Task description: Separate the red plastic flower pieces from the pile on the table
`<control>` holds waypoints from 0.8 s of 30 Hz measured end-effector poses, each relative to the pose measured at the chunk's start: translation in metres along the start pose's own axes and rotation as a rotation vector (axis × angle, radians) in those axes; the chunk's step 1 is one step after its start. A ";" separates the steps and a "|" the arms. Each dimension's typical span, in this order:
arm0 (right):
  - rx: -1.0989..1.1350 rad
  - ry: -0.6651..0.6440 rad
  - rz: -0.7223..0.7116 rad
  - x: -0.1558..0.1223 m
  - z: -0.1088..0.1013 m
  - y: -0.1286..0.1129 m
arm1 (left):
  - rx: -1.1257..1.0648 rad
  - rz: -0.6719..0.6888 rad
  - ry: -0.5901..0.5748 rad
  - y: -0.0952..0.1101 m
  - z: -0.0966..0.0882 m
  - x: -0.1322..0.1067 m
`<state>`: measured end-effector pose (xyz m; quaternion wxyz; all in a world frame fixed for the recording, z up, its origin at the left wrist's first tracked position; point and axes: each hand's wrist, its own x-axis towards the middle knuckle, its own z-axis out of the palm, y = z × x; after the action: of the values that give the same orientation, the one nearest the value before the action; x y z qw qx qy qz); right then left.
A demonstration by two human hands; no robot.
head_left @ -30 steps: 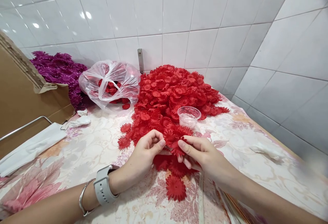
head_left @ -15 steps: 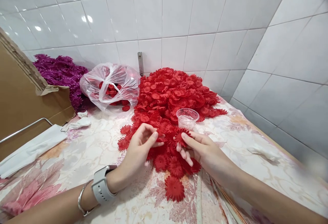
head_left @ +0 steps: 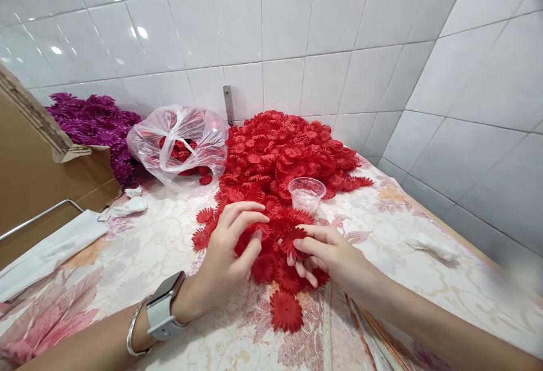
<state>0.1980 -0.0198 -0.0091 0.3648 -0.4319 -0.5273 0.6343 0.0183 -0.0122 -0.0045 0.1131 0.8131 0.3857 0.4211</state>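
Observation:
A big heap of red paper flowers (head_left: pixel 282 153) lies on the flower-patterned tabletop (head_left: pixel 182 258), spreading toward me. My left hand (head_left: pixel 229 252), with a grey watch on the wrist, rests on the near edge of the heap, fingers spread and reaching among the flowers. My right hand (head_left: pixel 328 255) pinches one red flower (head_left: pixel 293 241) between thumb and fingers just above the pile. One loose red flower (head_left: pixel 287 310) lies flat in front of both hands. A small clear plastic cup (head_left: pixel 306 193) stands upright in the heap, just beyond my right hand.
A clear plastic bag (head_left: pixel 180 143) with more red flowers sits left of the heap. Purple flowers (head_left: pixel 95 125) are piled at the back left beside a cardboard box (head_left: pixel 38 156). White folded cloth (head_left: pixel 46 246) lies at the left. White tiled walls close in the back and right.
My left hand has opened and dropped onto the pile, fingers spreading. My right hand lowered slightly, still pinching a red flower. The view shifted a little.

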 end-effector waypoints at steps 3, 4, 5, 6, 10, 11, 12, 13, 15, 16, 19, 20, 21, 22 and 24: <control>0.047 0.009 -0.016 0.000 0.000 0.001 | -0.015 0.016 -0.026 0.001 0.001 -0.001; 0.046 0.002 -0.023 0.001 -0.001 0.002 | -0.019 0.016 -0.030 0.000 0.001 -0.001; 0.034 -0.011 -0.032 0.001 -0.001 0.003 | -0.022 0.014 -0.029 -0.001 0.002 -0.001; 0.018 -0.028 -0.043 0.002 -0.002 0.004 | -0.025 0.012 -0.026 -0.001 0.002 -0.001; -0.018 -0.049 -0.063 0.003 -0.002 0.006 | -0.051 0.029 -0.032 -0.003 0.003 -0.002; -0.017 -0.045 -0.062 0.003 -0.002 0.006 | -0.064 0.033 -0.046 -0.003 0.004 -0.002; -0.018 -0.046 -0.062 0.002 -0.002 0.005 | -0.080 0.037 -0.065 -0.003 0.004 -0.003; -0.022 -0.053 -0.061 0.002 -0.002 0.005 | -0.095 0.037 -0.083 -0.003 0.004 -0.003; -0.036 -0.066 -0.054 0.000 -0.002 0.004 | -0.124 0.034 -0.119 -0.002 0.003 -0.004; -0.043 -0.060 -0.049 0.000 -0.001 0.003 | -0.138 0.034 -0.136 -0.001 0.003 -0.004; -0.070 0.001 -0.040 -0.002 0.000 0.001 | -0.182 0.019 -0.171 0.003 0.001 -0.006; -0.080 0.017 -0.041 -0.003 0.001 0.000 | -0.193 0.008 -0.169 0.005 0.000 -0.006; -0.090 0.027 -0.043 -0.003 0.001 0.000 | -0.203 -0.004 -0.166 0.006 0.000 -0.006; -0.100 0.031 -0.044 -0.003 0.002 0.000 | -0.214 -0.021 -0.172 0.008 0.000 -0.006; -0.121 0.036 -0.048 -0.004 0.003 0.000 | -0.241 -0.070 -0.212 0.011 0.001 -0.005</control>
<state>0.1963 -0.0242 -0.0083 0.3626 -0.4517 -0.5681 0.5846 0.0230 -0.0230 -0.0029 0.2646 0.8194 0.3464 0.3721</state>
